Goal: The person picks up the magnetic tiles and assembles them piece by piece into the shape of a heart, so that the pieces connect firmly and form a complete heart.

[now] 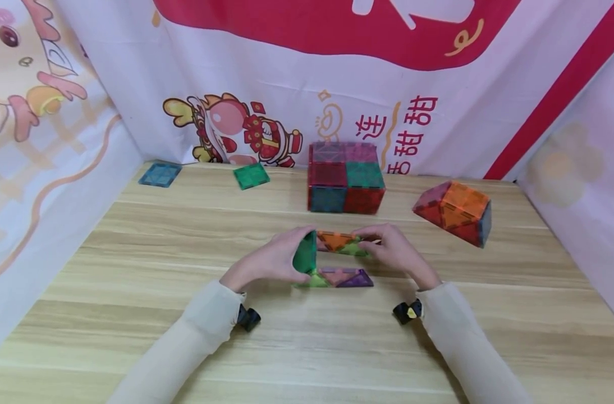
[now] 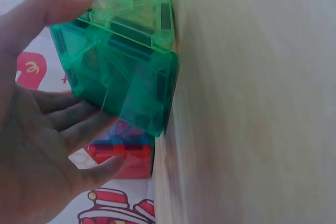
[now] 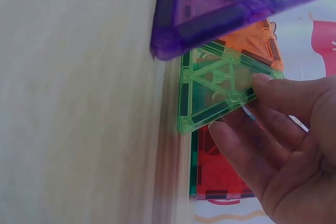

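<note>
Translucent magnetic tiles stand on the table in two upright strips, joined at the left by a dark green square tile [image 1: 305, 253]. My left hand [image 1: 266, 258] holds around this square, thumb at the front strip and fingers at the far edge. In the left wrist view the thumb touches a light green triangle tile [image 2: 131, 6]. My right hand [image 1: 395, 249] pinches the light green triangle tile [image 3: 220, 85] ending the back strip, beside an orange tile [image 1: 332, 241]. A purple triangle tile [image 1: 357, 279] ends the front strip; the right side between the strips is uncovered.
Behind stands a multicoloured tile box [image 1: 346, 188]. A house-like tile block [image 1: 456, 210] sits at the right. Far left lie a blue square tile [image 1: 160, 174] and a green square tile [image 1: 252, 176]. Printed cloth [image 1: 287, 73] hangs around the table [image 1: 327, 348].
</note>
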Available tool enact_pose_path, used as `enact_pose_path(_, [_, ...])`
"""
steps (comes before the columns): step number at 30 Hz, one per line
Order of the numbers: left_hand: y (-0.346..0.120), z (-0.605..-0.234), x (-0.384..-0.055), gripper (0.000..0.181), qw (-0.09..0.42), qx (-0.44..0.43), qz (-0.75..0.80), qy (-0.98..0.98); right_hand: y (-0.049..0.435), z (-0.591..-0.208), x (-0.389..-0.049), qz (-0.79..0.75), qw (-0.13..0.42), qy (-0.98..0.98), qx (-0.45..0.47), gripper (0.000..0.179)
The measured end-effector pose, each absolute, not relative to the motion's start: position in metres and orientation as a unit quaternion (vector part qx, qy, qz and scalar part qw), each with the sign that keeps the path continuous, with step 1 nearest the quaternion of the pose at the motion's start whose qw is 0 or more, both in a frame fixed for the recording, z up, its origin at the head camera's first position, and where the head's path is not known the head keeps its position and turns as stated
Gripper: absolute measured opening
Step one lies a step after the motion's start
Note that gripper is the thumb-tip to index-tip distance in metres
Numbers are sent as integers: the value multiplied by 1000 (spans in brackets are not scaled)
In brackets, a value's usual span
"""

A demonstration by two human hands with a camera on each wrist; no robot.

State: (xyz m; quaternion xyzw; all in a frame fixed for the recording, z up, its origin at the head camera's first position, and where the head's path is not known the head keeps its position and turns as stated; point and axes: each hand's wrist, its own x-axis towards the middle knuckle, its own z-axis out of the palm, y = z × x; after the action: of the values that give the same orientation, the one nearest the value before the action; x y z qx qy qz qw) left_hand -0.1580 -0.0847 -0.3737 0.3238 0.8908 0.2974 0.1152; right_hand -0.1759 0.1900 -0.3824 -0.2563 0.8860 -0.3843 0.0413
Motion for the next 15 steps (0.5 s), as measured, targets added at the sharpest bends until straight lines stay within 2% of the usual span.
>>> enact_pose_path(7, [-100,-371,-157,95,162,321,334,872,181,-382,-178,-376,35,888,-261,25])
enact_pose_path(15, [-110,-370,-155,96,165,313,335,873,170,-381,-183,-364,24,891,-269,25])
